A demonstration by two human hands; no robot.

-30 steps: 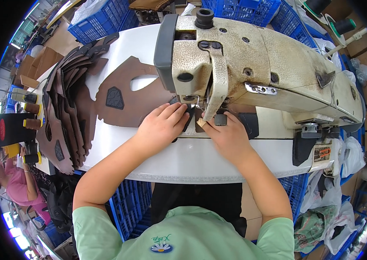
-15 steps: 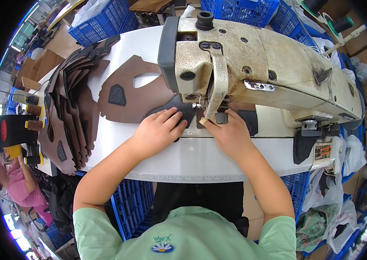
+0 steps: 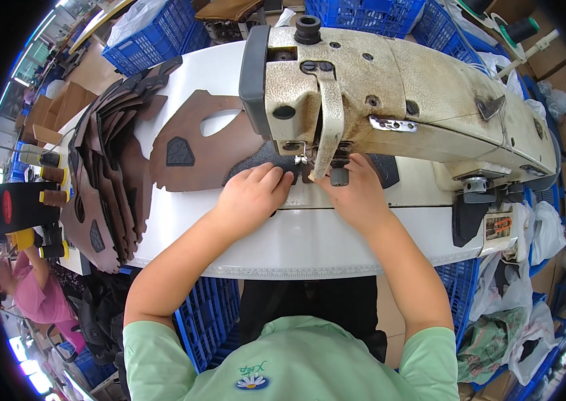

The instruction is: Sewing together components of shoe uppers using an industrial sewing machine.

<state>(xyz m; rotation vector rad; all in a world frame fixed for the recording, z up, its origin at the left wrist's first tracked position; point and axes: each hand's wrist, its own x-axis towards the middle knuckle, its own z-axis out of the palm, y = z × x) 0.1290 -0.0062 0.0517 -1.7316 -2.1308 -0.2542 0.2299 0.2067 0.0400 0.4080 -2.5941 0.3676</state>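
Note:
A brown leather panel [image 3: 193, 144] with a black textured piece [image 3: 256, 160] along its near edge lies under the head of the sewing machine [image 3: 363, 93]. My left hand [image 3: 254, 194] rests on the black piece just left of the needle, fingers close together and slightly bent, pressing down. My right hand [image 3: 356, 190] is right of the needle, thumb and fingers apart on the work, with a small tan cover on one digit. The machine's lever and knob hide part of its fingers. A dark end of the work [image 3: 383, 167] shows beyond that hand.
A stack of similar brown panels [image 3: 106, 174] lies at the left of the white table [image 3: 296, 240], near thread spools [image 3: 54, 198]. Blue crates [image 3: 156, 47] stand behind and below the table. Plastic bags [image 3: 537, 247] hang at the right. Another person [image 3: 36, 291] sits far left.
The dark end of the work by my right hand has shifted away from me. My left fingers are bent more, and the right fingers reach further beside the machine's knob. The whole view shifts slightly.

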